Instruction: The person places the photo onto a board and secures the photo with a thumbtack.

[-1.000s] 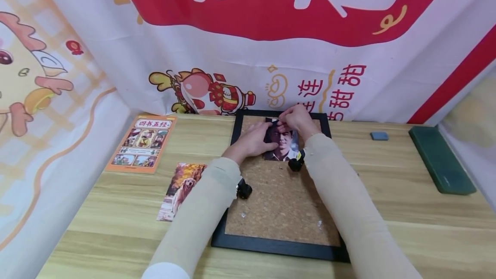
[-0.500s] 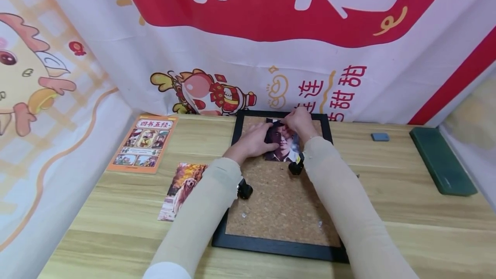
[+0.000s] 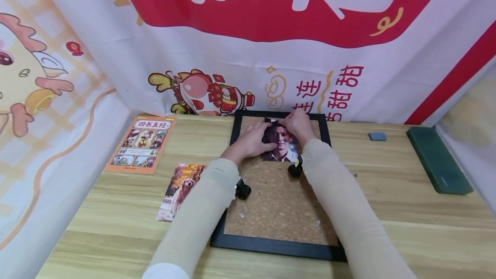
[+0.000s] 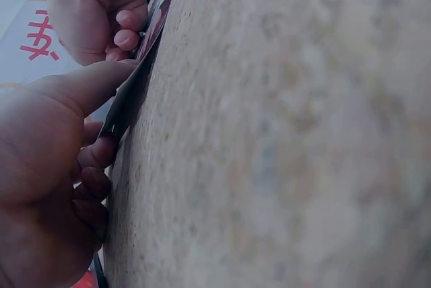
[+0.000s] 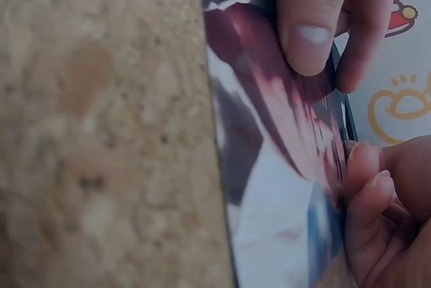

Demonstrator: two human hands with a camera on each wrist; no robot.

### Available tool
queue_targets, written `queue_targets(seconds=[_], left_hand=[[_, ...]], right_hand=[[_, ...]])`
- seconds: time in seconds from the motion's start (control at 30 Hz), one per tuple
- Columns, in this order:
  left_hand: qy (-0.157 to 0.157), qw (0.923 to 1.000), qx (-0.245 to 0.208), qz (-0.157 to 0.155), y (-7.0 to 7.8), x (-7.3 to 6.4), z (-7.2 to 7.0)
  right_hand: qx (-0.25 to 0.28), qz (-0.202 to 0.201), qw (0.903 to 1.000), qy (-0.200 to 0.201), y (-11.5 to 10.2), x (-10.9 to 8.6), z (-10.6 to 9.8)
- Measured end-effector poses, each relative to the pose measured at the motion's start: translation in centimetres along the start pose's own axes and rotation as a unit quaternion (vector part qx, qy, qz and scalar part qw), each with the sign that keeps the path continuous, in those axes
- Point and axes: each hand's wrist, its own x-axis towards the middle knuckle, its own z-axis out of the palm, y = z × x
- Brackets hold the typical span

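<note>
Worktop (image 3: 395, 201), far edge: photo (image 3: 280, 147) likely light, bendy; I'd take edges. Left fingers (image 4: 97, 153) pinch one; right fingers (image 5: 372, 202) curled, hold unclear.

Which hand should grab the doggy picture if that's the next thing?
Probably the left hand, though it must leave the portrait first: the dog picture lies on its side of the board, partly behind the left sleeve. The right hand is farther away, near the portrait's top edge.
</note>
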Motion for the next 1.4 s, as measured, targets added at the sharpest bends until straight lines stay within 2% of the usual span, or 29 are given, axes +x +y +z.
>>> queue_targets(seconds=[0.23,0.33,0.47,0.6,0.7,0.8,0.83,0.87,0.93,1.03,1.07,1.2,1.4], left_hand=[[0.006,0.9999,-0.007,-0.005,-0.6,0.0,-0.1],[0.006,0.9999,-0.007,-0.010,-0.8,0.2,-0.1],[0.003,0.9998,-0.007,-0.019,-1.5,1.1,0.3],[0.000,0.9997,-0.001,-0.023,-2.0,1.8,0.7],[0.002,0.9997,0.010,-0.021,-1.6,1.6,0.4],[0.013,0.9998,0.007,-0.015,-0.7,0.3,-0.7],[0.023,0.9997,0.000,-0.002,-1.5,0.4,-0.6],[0.031,0.9995,-0.010,0.003,-1.6,0.1,-0.8],[0.045,0.9987,-0.021,0.010,-1.3,-1.1,-1.6],[0.064,0.9969,-0.045,0.014,-1.8,-2.4,-2.4],[0.066,0.9966,-0.049,0.006,-1.1,-3.4,-3.0],[0.073,0.9949,-0.069,0.013,-1.7,-5.2,-3.8],[0.078,0.9947,-0.062,0.027,-2.4,-7.6,-4.5]], right_hand=[[-0.055,-0.054,0.9966,0.029,0.5,-0.1,0.3],[-0.034,-0.074,0.9963,0.027,0.6,-0.2,0.5],[0.020,-0.098,0.9949,0.011,1.0,-0.8,0.4],[0.063,-0.095,0.9934,-0.012,1.5,-1.5,-0.1],[0.082,-0.095,0.9917,-0.026,1.8,-2.3,-0.7],[0.097,-0.112,0.9882,-0.038,2.1,-3.3,-1.3],[0.098,-0.118,0.9874,-0.038,2.3,-3.6,-1.6],[0.100,-0.124,0.9864,-0.040,2.5,-4.0,-1.9],[0.099,-0.138,0.9848,-0.038,2.8,-4.7,-2.4],[0.096,-0.159,0.9818,-0.038,3.5,-5.8,-3.3],[0.094,-0.168,0.9805,-0.040,3.8,-6.1,-3.6],[0.082,-0.184,0.9782,-0.052,4.7,-7.4,-4.8],[0.044,-0.184,0.9804,-0.056,5.1,-9.5,-6.5]])
